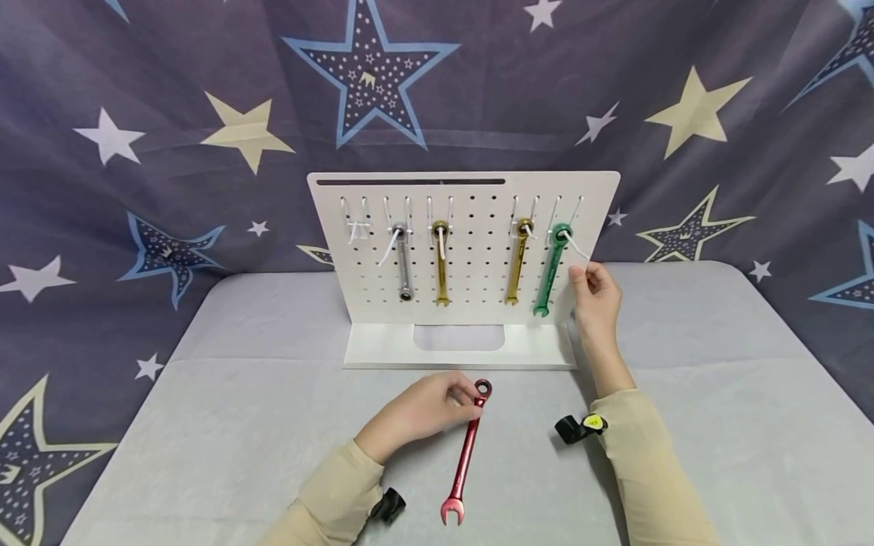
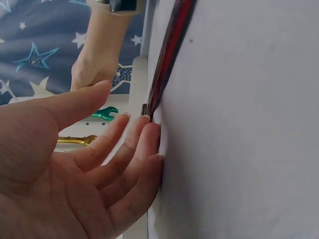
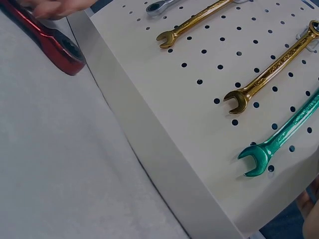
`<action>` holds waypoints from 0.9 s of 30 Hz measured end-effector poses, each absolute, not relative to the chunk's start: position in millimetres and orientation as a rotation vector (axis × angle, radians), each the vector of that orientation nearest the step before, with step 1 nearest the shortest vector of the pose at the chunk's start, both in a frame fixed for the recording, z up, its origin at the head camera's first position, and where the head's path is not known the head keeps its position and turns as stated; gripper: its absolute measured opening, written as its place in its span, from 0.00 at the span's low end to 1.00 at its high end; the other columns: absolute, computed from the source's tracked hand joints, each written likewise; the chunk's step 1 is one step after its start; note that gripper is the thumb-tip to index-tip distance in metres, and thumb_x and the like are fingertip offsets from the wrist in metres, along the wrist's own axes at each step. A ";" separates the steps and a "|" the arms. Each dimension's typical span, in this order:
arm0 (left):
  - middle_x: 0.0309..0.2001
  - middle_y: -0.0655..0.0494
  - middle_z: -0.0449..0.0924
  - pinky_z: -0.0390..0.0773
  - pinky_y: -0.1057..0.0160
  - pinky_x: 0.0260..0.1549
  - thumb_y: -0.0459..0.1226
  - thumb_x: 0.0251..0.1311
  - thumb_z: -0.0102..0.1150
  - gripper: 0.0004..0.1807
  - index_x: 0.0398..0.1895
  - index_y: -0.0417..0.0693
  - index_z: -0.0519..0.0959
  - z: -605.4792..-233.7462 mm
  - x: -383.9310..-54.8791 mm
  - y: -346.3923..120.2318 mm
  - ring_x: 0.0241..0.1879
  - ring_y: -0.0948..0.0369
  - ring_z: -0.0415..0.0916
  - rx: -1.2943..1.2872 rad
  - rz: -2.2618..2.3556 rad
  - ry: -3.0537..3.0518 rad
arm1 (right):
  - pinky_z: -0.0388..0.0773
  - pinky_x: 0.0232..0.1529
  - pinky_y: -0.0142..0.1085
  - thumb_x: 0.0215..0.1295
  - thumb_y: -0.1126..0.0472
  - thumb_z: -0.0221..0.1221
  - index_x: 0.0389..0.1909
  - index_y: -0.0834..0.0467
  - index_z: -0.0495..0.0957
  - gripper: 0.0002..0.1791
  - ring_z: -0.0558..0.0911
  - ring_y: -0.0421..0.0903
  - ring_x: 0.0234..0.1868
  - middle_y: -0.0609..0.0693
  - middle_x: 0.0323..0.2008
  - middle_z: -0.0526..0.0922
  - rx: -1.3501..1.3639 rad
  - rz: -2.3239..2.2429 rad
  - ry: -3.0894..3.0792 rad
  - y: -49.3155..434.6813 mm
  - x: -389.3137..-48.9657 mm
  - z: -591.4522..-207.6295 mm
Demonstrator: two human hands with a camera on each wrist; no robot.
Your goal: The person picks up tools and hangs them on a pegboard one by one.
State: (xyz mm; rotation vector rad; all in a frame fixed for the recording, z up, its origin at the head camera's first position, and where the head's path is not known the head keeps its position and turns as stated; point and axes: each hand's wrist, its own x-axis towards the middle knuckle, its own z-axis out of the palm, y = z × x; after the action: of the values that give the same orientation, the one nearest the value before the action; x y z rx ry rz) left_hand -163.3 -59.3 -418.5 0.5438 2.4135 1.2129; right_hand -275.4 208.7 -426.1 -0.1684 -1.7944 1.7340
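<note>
A red wrench (image 1: pixel 465 461) lies on the table in front of the pegboard, its ring end toward the board. My left hand (image 1: pixel 430 409) is at that ring end, fingertips touching the wrench. In the left wrist view the thumb of this hand (image 2: pixel 94 149) stands well apart from its loosely bent fingers. My right hand (image 1: pixel 598 303) grips the right edge of the white pegboard (image 1: pixel 478 280), thumb on the front side, just below a hook's tip. Beside it a green wrench (image 1: pixel 549 273) hangs from a hook, open end down.
Two gold wrenches, one left (image 1: pixel 441 265) and one right (image 1: pixel 519 265), and a silver wrench (image 1: pixel 403 265) also hang on the board. A white hook (image 1: pixel 358 226) at the far left carries no wrench. The board's base (image 1: pixel 382 353) has a cut-out. Star-patterned cloth hangs behind.
</note>
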 end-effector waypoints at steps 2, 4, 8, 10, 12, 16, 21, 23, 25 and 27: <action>0.32 0.63 0.79 0.73 0.65 0.33 0.40 0.60 0.69 0.10 0.40 0.47 0.81 -419.1 -163.1 -58.4 0.30 0.66 0.73 0.538 1.178 2.431 | 0.70 0.33 0.25 0.65 0.60 0.62 0.34 0.63 0.78 0.09 0.74 0.35 0.28 0.37 0.25 0.77 -0.158 1.719 -1.801 208.9 -275.4 -425.9; 0.32 0.63 0.79 0.73 0.65 0.33 0.40 0.59 0.69 0.10 0.39 0.47 0.80 -419.7 -162.9 -57.9 0.30 0.67 0.73 0.540 1.160 2.443 | 0.70 0.33 0.25 0.65 0.59 0.62 0.34 0.63 0.78 0.10 0.74 0.35 0.28 0.36 0.25 0.77 -0.147 1.712 -1.801 209.1 -275.2 -425.9; 0.30 0.64 0.78 0.73 0.66 0.32 0.40 0.57 0.71 0.11 0.37 0.47 0.80 -420.4 -162.6 -57.4 0.29 0.67 0.72 0.544 1.141 2.464 | 0.70 0.33 0.25 0.66 0.58 0.62 0.35 0.63 0.77 0.11 0.73 0.35 0.29 0.34 0.25 0.77 -0.149 1.703 -1.818 209.7 -274.8 -426.2; 0.29 0.64 0.78 0.72 0.66 0.32 0.40 0.57 0.71 0.11 0.37 0.47 0.79 -420.1 -162.1 -56.8 0.29 0.67 0.72 0.538 1.134 2.478 | 0.70 0.33 0.25 0.66 0.58 0.62 0.35 0.62 0.77 0.10 0.73 0.36 0.29 0.33 0.24 0.77 -0.148 1.701 -1.820 209.8 -275.1 -426.7; 0.29 0.64 0.77 0.72 0.65 0.33 0.40 0.56 0.72 0.12 0.38 0.47 0.79 -420.1 -161.6 -56.1 0.29 0.67 0.72 0.528 1.126 2.495 | 0.70 0.33 0.25 0.66 0.59 0.62 0.34 0.62 0.78 0.09 0.73 0.35 0.29 0.34 0.24 0.77 -0.153 1.705 -1.821 209.5 -275.0 -426.6; 0.26 0.64 0.77 0.72 0.64 0.33 0.40 0.55 0.73 0.13 0.38 0.47 0.79 -420.9 -160.0 -55.0 0.28 0.66 0.72 0.512 1.081 2.535 | 0.70 0.32 0.24 0.67 0.63 0.62 0.34 0.64 0.78 0.07 0.73 0.34 0.28 0.36 0.24 0.77 -0.163 1.733 -1.818 209.2 -274.5 -426.6; 0.26 0.63 0.76 0.72 0.64 0.31 0.43 0.48 0.77 0.19 0.38 0.47 0.79 -420.0 -157.7 -53.2 0.27 0.65 0.70 0.536 0.965 2.591 | 0.71 0.33 0.24 0.67 0.66 0.61 0.34 0.67 0.77 0.06 0.74 0.34 0.28 0.37 0.24 0.77 -0.163 1.756 -1.812 209.4 -274.4 -426.0; 0.26 0.63 0.75 0.71 0.64 0.31 0.44 0.45 0.79 0.21 0.37 0.48 0.78 -419.6 -156.7 -52.1 0.27 0.65 0.70 0.550 0.912 2.611 | 0.71 0.34 0.24 0.67 0.65 0.61 0.33 0.65 0.78 0.06 0.74 0.34 0.29 0.37 0.25 0.77 -0.167 1.750 -1.809 208.7 -273.9 -425.3; 0.27 0.62 0.74 0.71 0.64 0.30 0.44 0.44 0.79 0.22 0.37 0.48 0.77 -418.9 -155.8 -51.1 0.27 0.64 0.69 0.555 0.877 2.619 | 0.71 0.34 0.24 0.67 0.63 0.62 0.33 0.64 0.78 0.07 0.74 0.34 0.29 0.37 0.25 0.78 -0.170 1.743 -1.806 208.0 -273.4 -425.1; 0.27 0.61 0.73 0.70 0.64 0.30 0.44 0.45 0.79 0.22 0.37 0.48 0.76 -418.1 -155.1 -50.5 0.27 0.63 0.69 0.552 0.856 2.619 | 0.70 0.33 0.24 0.66 0.62 0.62 0.33 0.64 0.78 0.08 0.74 0.35 0.29 0.38 0.25 0.78 -0.175 1.727 -1.808 207.7 -273.4 -425.4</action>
State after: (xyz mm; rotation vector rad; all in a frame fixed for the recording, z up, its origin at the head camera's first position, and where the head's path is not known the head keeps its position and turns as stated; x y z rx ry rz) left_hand -155.1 -50.5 -418.1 0.5519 2.6194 0.8560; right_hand -273.4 207.7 -425.4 -0.1745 -1.8085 1.7266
